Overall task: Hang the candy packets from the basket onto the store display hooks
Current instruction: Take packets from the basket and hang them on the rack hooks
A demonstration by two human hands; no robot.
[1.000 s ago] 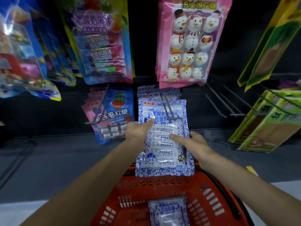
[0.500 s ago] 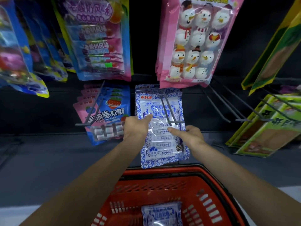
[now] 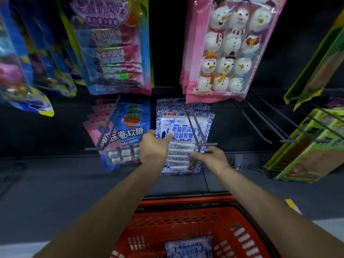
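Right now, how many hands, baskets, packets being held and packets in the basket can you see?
Hands: 2, left hand and right hand
Basket: 1
Held packet: 1
Basket packet: 1
Total: 5
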